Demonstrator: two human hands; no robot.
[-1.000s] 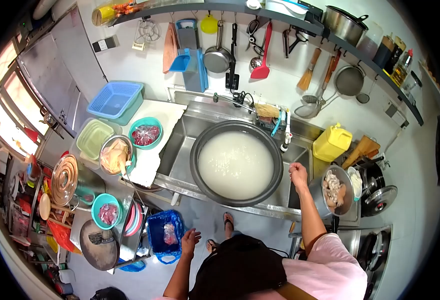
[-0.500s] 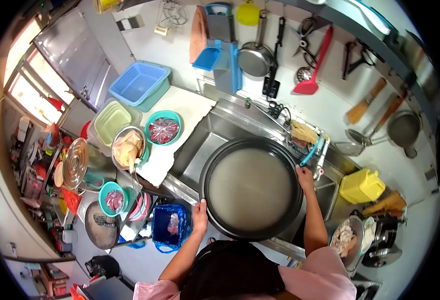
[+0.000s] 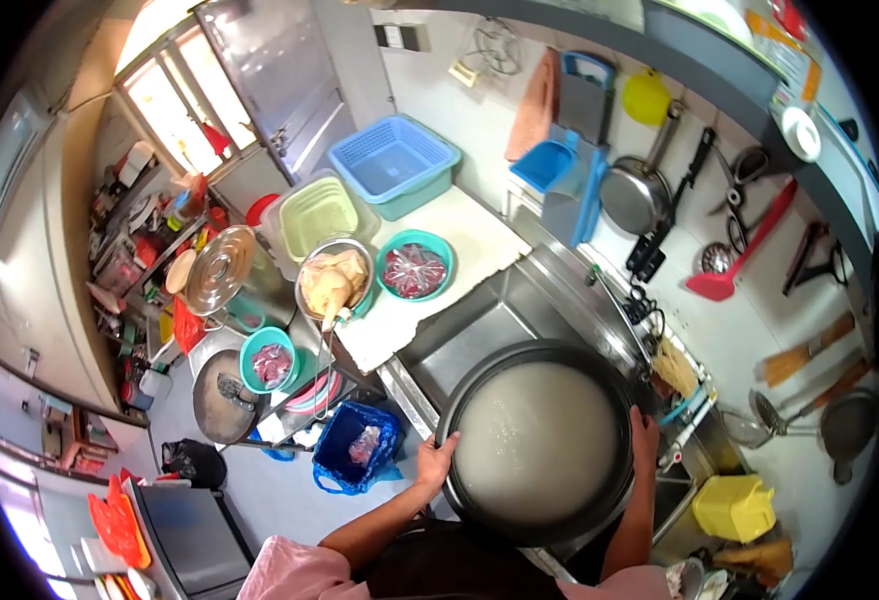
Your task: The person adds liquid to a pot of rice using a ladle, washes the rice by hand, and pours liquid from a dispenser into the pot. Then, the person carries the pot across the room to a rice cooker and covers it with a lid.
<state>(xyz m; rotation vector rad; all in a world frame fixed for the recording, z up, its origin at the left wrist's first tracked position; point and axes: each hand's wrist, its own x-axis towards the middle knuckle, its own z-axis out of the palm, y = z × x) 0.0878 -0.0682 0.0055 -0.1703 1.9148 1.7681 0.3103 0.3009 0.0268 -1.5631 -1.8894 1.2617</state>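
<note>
A wide black basin [image 3: 545, 440] full of cloudy, whitish liquid is held over the steel sink [image 3: 495, 318]. My left hand [image 3: 438, 460] grips its left rim, thumb on top. On the opposite side my right hand [image 3: 645, 437] is closed on the right rim. Small bubbles show on the liquid near its middle. To the left of the basin, the bare bottom of one sink bowl is visible. How far the basin's underside is from the sink cannot be made out.
On the white counter [image 3: 480, 232] stand a blue basket [image 3: 395, 165], a teal bowl [image 3: 415, 265] with bagged meat and a bowl of poultry [image 3: 335, 280]. A blue bag-lined bin [image 3: 357, 447] is on the floor. Utensils hang along the wall, including a red spatula [image 3: 725, 275].
My view has turned left, so the surroundings appear shifted right. Both hands still hold the basin, which sits lower in view. Bubbles now show on the liquid.
</note>
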